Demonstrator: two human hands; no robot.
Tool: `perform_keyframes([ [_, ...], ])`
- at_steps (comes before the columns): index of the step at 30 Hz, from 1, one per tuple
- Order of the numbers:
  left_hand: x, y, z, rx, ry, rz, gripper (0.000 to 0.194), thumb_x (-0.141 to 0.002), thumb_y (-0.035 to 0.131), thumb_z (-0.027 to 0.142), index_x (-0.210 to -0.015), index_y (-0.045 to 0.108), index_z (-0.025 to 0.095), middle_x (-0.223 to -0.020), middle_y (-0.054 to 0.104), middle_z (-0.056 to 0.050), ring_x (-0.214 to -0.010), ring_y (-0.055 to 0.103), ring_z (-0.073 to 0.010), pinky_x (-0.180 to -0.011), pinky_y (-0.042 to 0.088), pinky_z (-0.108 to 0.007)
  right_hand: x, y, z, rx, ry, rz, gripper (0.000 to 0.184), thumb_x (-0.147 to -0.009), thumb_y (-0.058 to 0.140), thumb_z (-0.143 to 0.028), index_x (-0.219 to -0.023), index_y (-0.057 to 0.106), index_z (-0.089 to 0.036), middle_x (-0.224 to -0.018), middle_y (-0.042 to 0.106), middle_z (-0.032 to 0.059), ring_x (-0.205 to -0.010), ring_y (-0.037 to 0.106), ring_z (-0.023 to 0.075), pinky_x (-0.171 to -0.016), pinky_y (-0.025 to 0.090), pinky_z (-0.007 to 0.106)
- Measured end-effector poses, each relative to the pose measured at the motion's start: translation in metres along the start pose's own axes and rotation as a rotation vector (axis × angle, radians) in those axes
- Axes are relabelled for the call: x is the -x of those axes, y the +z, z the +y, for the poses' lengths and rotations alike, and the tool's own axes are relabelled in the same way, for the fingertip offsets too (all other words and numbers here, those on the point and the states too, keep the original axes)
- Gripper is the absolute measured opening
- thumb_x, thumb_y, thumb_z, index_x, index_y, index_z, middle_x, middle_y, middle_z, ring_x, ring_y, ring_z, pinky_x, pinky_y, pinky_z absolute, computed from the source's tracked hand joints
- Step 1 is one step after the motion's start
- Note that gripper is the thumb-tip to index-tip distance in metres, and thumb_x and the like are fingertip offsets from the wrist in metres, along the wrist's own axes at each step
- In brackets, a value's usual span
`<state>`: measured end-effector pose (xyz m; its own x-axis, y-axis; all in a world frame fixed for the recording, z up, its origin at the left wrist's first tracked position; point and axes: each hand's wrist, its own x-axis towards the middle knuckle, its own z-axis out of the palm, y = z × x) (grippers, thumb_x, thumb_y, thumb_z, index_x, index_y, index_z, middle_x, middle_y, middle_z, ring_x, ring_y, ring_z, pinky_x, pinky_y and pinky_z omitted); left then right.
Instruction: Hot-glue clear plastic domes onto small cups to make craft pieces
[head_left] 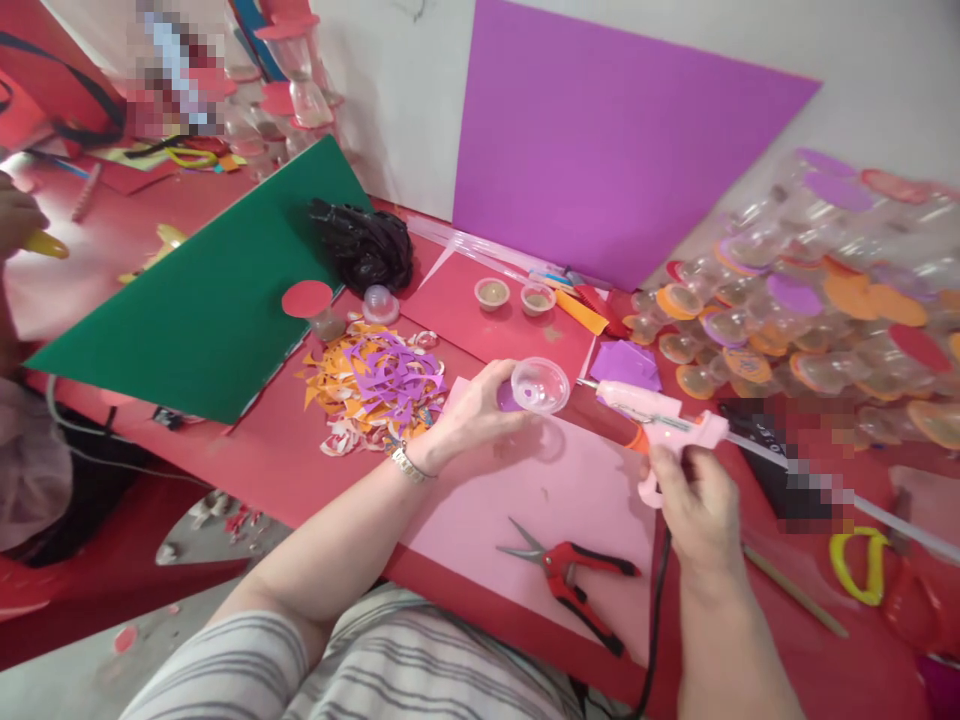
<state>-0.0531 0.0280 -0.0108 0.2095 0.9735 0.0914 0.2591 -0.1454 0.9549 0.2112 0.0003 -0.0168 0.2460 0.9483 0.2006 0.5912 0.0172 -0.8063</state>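
Observation:
My left hand (484,410) is closed around a small clear plastic cup (541,386), its mouth turned up toward me. A bit of purple shows at the cup's side by my fingers. In my right hand (694,495) is a pink hot glue gun (660,415), its metal nozzle pointing left, a short way from the cup's rim. A long translucent glue stick sticks out of its back. Below both hands, red-handled snips (570,580) lie with parted blades on a pink sheet (465,540).
Orange and purple paper scraps (382,380) are heaped left of my hand. Two small cups with sand (493,293) stand behind on red card. Many joined-cup hourglasses (810,310) are stacked at right. A green board (202,300) leans at left, near another person's hand (19,215).

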Motion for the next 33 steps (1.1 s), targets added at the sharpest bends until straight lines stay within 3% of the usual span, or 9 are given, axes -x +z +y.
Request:
perform_keyframes([
  [4, -0.001, -0.001, -0.001, -0.087, 0.004, -0.033, 0.038, -0.076, 0.077, 0.026, -0.112, 0.065, 0.017, -0.11, 0.068, -0.008, -0.101, 0.062, -0.0238, -0.093, 0.049, -0.038, 0.004, -0.022, 0.006, 0.142, 0.036, -0.064, 0.062, -0.066, 0.062, -0.081, -0.072, 0.065, -0.02, -0.059, 0.066, 0.0035, -0.056, 0.062, 0.0187, -0.054, 0.048, 0.028],
  [8, -0.001, 0.002, 0.002, -0.234, 0.053, -0.077, 0.037, -0.072, 0.08, 0.026, -0.106, 0.07, 0.019, -0.108, 0.065, -0.007, -0.103, 0.058, -0.026, -0.097, 0.047, -0.044, 0.02, -0.042, 0.016, 0.235, 0.135, -0.084, 0.063, -0.063, 0.062, -0.083, -0.064, 0.063, -0.02, -0.049, 0.06, 0.0013, -0.049, 0.058, 0.0178, -0.046, 0.043, 0.026],
  [13, 0.0, 0.012, -0.002, -0.227, 0.116, -0.207, 0.035, -0.072, 0.079, 0.025, -0.106, 0.069, 0.019, -0.106, 0.067, -0.007, -0.105, 0.06, -0.0258, -0.098, 0.047, -0.042, 0.036, -0.043, 0.031, 0.245, 0.288, -0.082, 0.071, -0.057, 0.062, -0.088, -0.066, 0.063, -0.018, -0.053, 0.063, 0.0036, -0.051, 0.059, 0.0189, -0.047, 0.045, 0.027],
  [19, 0.007, 0.025, -0.005, -0.227, 0.115, -0.273, 0.042, -0.069, 0.084, 0.03, -0.105, 0.068, 0.017, -0.103, 0.07, -0.008, -0.096, 0.064, -0.024, -0.088, 0.051, -0.037, 0.041, -0.04, 0.043, 0.348, 0.287, -0.036, 0.085, -0.056, 0.052, -0.095, -0.083, 0.07, -0.016, -0.074, 0.075, 0.0128, -0.068, 0.07, 0.0276, -0.06, 0.053, 0.034],
  [23, 0.009, 0.026, 0.004, -0.27, 0.072, -0.335, 0.032, -0.07, 0.081, 0.024, -0.098, 0.069, 0.015, -0.101, 0.071, -0.008, -0.094, 0.065, -0.0231, -0.086, 0.05, -0.034, 0.049, -0.043, 0.041, 0.445, 0.216, -0.034, 0.086, -0.062, 0.042, -0.098, -0.083, 0.068, -0.019, -0.076, 0.075, 0.0146, -0.07, 0.071, 0.0293, -0.059, 0.053, 0.035],
  [28, 0.008, 0.025, 0.008, -0.303, 0.062, -0.404, 0.023, -0.073, 0.073, 0.015, -0.096, 0.068, 0.015, -0.097, 0.073, -0.006, -0.089, 0.065, -0.0204, -0.082, 0.048, -0.03, 0.049, -0.054, 0.025, 0.561, 0.029, -0.053, 0.074, -0.076, 0.038, -0.09, -0.083, 0.067, -0.021, -0.077, 0.075, 0.0116, -0.068, 0.071, 0.0265, -0.056, 0.05, 0.034],
  [30, 0.007, 0.026, 0.006, -0.3, 0.079, -0.431, 0.018, -0.075, 0.07, 0.013, -0.093, 0.068, 0.015, -0.094, 0.073, -0.005, -0.086, 0.065, -0.0185, -0.079, 0.048, -0.029, 0.042, -0.057, 0.015, 0.503, -0.065, -0.022, 0.066, -0.081, 0.045, -0.082, -0.087, 0.068, -0.021, -0.078, 0.074, 0.01, -0.068, 0.071, 0.0244, -0.06, 0.053, 0.034],
  [33, 0.007, 0.027, 0.001, -0.303, 0.113, -0.443, 0.014, -0.076, 0.068, 0.013, -0.09, 0.066, 0.016, -0.093, 0.073, -0.005, -0.084, 0.065, -0.0173, -0.078, 0.048, -0.028, 0.026, -0.049, -0.005, 0.321, -0.236, -0.143, 0.045, -0.091, 0.054, -0.063, -0.102, 0.068, -0.022, -0.087, 0.074, 0.0068, -0.077, 0.071, 0.0204, -0.072, 0.057, 0.034],
])
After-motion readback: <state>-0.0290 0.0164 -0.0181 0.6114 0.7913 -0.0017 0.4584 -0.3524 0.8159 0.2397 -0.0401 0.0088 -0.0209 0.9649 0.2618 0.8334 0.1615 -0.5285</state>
